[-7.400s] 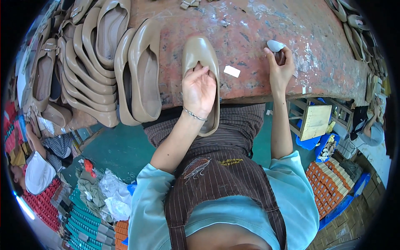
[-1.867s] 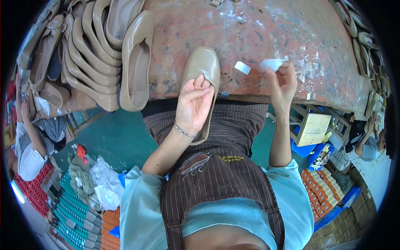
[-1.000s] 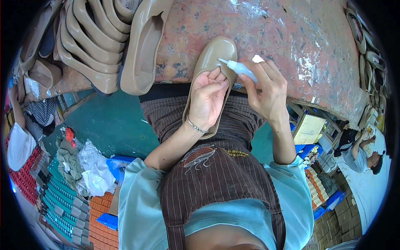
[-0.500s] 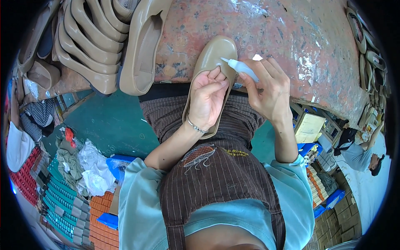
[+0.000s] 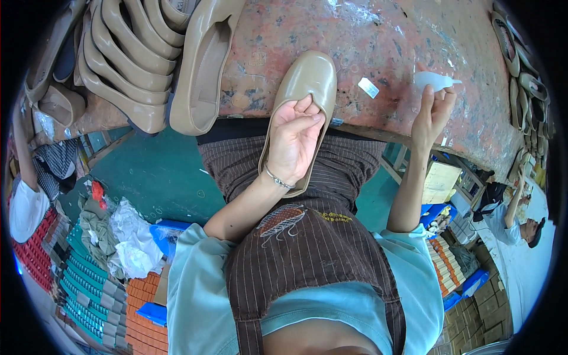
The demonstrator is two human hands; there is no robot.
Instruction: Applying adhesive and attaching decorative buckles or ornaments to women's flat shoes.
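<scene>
A glossy beige flat shoe lies toe-away at the bench's near edge, its heel end over my apron. My left hand reaches inside its opening, palm up, with the curled fingers gripping the front edge of the upper. To the right, just above the bench top, my right hand pinches a small white squeeze bottle between thumb and fingers. Its thin nozzle points right, away from the shoe. Motion slightly blurs the bottle. A small white-and-blue slip lies on the bench between the shoe and the right hand.
Several beige shoes are nested in a row at the left of the worn red bench. More shoes line its far right. Crates, plastic bags and stacked soles stand on the floor. People work at both sides.
My right hand has swung right, away from the shoe's toe, and the bottle's nozzle has turned from left to right. The slip on the bench is now uncovered. My left hand and the shoe stay put.
</scene>
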